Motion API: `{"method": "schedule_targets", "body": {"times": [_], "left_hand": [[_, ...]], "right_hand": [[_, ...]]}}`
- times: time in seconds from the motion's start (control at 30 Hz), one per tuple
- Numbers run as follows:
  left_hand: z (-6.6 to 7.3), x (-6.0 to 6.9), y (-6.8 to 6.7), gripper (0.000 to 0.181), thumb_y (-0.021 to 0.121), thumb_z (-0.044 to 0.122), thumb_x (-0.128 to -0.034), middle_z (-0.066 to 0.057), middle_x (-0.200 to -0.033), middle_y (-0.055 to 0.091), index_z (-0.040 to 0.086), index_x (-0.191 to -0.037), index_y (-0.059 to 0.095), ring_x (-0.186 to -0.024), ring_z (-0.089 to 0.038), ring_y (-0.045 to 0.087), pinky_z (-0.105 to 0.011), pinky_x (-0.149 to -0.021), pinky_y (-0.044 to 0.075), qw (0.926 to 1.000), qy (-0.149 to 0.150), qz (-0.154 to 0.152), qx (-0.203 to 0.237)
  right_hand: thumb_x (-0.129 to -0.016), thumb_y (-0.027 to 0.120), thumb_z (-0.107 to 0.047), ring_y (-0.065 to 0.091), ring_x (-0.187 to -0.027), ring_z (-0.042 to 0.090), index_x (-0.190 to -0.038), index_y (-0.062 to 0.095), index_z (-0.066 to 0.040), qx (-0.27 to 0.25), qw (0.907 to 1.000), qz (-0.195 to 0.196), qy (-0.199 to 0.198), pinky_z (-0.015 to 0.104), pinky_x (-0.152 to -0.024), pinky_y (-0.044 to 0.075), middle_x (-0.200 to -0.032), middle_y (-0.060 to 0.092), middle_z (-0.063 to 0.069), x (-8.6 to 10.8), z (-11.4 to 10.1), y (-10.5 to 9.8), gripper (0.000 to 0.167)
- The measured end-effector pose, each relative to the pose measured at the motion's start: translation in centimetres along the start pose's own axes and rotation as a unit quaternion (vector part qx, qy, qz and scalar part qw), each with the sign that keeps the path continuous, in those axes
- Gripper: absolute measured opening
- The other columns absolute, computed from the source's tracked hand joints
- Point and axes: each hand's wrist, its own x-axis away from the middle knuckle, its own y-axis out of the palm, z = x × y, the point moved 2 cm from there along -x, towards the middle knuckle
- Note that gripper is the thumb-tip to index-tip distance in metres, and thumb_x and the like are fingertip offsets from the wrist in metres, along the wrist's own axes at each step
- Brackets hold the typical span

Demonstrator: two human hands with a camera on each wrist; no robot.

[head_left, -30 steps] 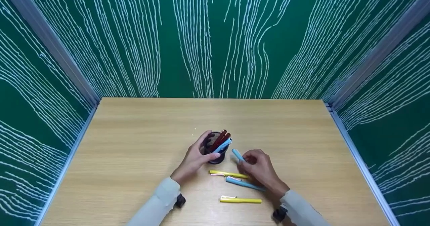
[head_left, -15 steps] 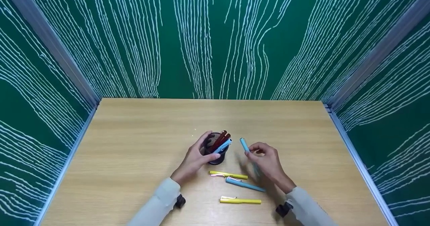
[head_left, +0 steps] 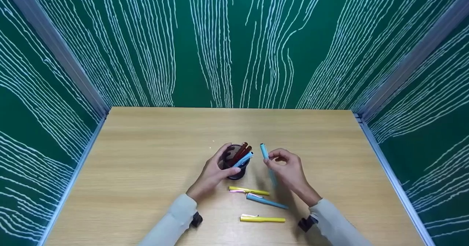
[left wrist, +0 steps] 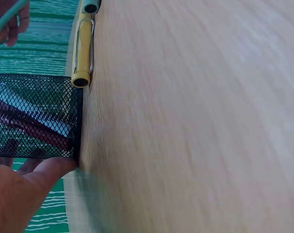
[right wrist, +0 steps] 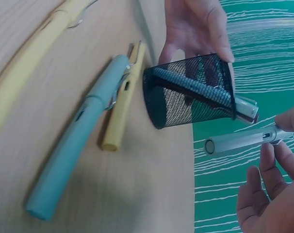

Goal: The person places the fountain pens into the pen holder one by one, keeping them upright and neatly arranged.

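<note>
My left hand (head_left: 213, 171) grips a black mesh pen holder (right wrist: 178, 104) from its left side, thumb and fingers curled around it. Two dark red pens (head_left: 240, 152) and a light blue pen (head_left: 243, 159) lean inside the holder. To the right of it, my right hand (head_left: 290, 170) pinches another light blue pen (head_left: 264, 151) between thumb and fingers. That pen stands nearly upright above the table, apart from the holder. In the right wrist view, its lower end (right wrist: 224, 143) points toward the table.
On the wooden table (head_left: 165, 136), a yellow pen (head_left: 253, 191) lies just in front of the holder. Beside it is a light blue pen (head_left: 266, 201), and nearer still a second yellow pen (head_left: 262, 219). Green walls with white lines (head_left: 234, 55) enclose the table's back and sides.
My right hand has lifted its light blue pen up and slightly right, turning it from slanted to nearly upright. The left hand and the holder stay in place.
</note>
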Motion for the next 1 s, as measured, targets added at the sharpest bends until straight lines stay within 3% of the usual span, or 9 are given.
{"method": "schedule_targets", "body": {"times": [0.37,0.6,0.8,1.0], "left_hand": [[0.2,0.3,-0.1,0.09,0.089,0.025,-0.095,-0.012,-0.168,0.049,0.018,-0.171,0.041,-0.156,-0.034,0.045,-0.053,-0.132,0.029,0.9999,-0.004,0.002,-0.011],[0.2,0.2,-0.1,0.091,0.09,0.024,-0.0942,-0.013,-0.167,0.051,0.016,-0.171,0.041,-0.154,-0.035,0.047,-0.053,-0.131,0.03,0.9999,-0.001,0.003,-0.016],[0.1,-0.1,-0.1,0.091,0.09,0.017,-0.0923,-0.019,-0.161,0.056,0.007,-0.169,0.041,-0.148,-0.037,0.054,-0.052,-0.129,0.035,1.0,0.01,0.002,0.0],[-0.1,0.0,-0.1,0.09,0.09,0.021,-0.0926,-0.018,-0.161,0.056,0.014,-0.169,0.043,-0.148,-0.037,0.053,-0.054,-0.129,0.034,0.9999,0.007,0.003,-0.012]], "right_hand": [[-0.094,0.084,-0.003,0.067,-0.1,0.021,-0.101,0.082,-0.009,-0.015,0.9996,0.014,-0.018,0.03,-0.092,0.054,-0.1,0.076,0.004,-0.6,-1.2,0.7,0.009],[-0.094,0.084,-0.001,0.068,-0.1,0.021,-0.103,0.082,-0.007,-0.026,0.9987,0.023,-0.037,0.039,-0.095,0.057,-0.102,0.077,0.005,-0.6,-1.6,0.7,0.011],[-0.094,0.083,0.003,0.068,-0.098,0.017,-0.103,0.081,0.0,-0.071,0.995,0.034,-0.061,0.032,-0.093,0.056,-0.104,0.078,0.012,-0.9,-2.2,0.8,0.01],[-0.096,0.083,-0.002,0.067,-0.102,0.019,-0.106,0.081,-0.004,-0.065,0.9957,0.034,-0.056,0.037,-0.098,0.056,-0.106,0.077,0.008,-1.0,-2.7,1.0,0.011]]}}
